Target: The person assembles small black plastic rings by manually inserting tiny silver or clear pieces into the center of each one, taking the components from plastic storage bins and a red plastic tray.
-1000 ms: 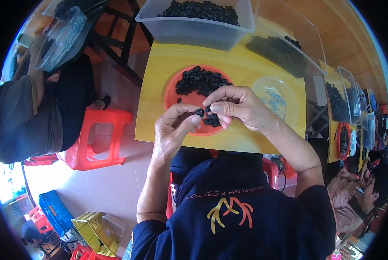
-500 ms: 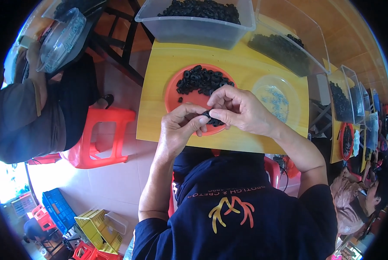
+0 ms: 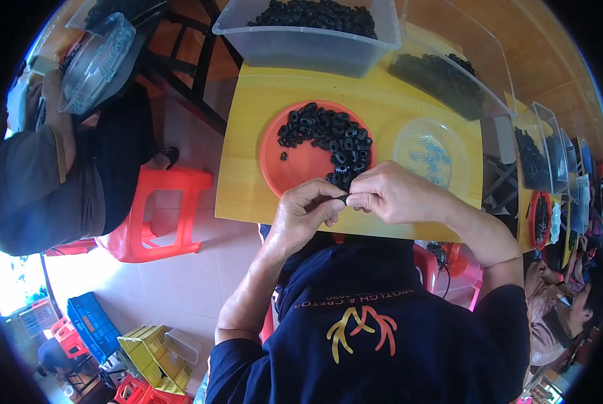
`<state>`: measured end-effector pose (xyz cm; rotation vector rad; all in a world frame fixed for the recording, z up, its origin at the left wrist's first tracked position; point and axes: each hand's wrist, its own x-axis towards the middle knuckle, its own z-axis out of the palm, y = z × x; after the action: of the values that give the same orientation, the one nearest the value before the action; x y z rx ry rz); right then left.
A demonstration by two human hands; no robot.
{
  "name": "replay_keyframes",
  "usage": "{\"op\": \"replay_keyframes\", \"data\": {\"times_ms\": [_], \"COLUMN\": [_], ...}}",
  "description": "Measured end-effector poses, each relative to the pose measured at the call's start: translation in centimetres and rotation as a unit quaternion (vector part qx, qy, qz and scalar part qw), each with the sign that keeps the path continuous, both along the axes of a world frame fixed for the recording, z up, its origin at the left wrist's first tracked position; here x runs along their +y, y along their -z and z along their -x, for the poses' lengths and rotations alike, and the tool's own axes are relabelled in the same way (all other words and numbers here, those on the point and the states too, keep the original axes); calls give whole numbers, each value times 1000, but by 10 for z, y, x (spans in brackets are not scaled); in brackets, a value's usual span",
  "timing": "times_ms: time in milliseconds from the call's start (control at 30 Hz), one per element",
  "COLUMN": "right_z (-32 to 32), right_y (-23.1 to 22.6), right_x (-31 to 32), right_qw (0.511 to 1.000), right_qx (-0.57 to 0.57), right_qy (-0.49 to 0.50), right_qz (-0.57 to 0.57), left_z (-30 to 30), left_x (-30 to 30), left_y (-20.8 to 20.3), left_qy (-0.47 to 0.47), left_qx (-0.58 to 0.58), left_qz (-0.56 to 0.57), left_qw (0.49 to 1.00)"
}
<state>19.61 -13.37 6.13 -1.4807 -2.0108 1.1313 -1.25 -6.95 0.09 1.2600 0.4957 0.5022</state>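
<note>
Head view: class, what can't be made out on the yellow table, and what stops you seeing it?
All in the head view:
- Shape of the small black piece: mostly covered by fingertips of the left hand and right hand.
- Near-right rim of the orange plate: behind the hands and black parts.
- Exact form of the bits in the clear round dish: too small.
- Far side of the large bin: cut off by the upper edge.
</note>
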Motion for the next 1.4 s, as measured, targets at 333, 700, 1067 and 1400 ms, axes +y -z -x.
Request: {"op": "replay_keyframes", "data": {"times_ms": [333, 700, 1067, 1400], "right_z": [6, 8, 7, 9], "right_y": [-1, -10, -19, 16], "right_x": [17, 15, 19, 14], "right_qw": [996, 989, 985, 936], "right_qx": [-65, 57, 42, 268], "right_qy": [41, 92, 123, 154], "right_qz": [55, 104, 115, 167], "left_z": [-1, 0, -5, -10], "left_x": [17, 29, 35, 32], "left_y": [5, -11, -9, -10], "left_qy": [-16, 17, 7, -41], "left_qx": [11, -27, 4, -36], "left_qz": [-7, 4, -10, -55], "left_qw": [1000, 999, 1000, 997]}}
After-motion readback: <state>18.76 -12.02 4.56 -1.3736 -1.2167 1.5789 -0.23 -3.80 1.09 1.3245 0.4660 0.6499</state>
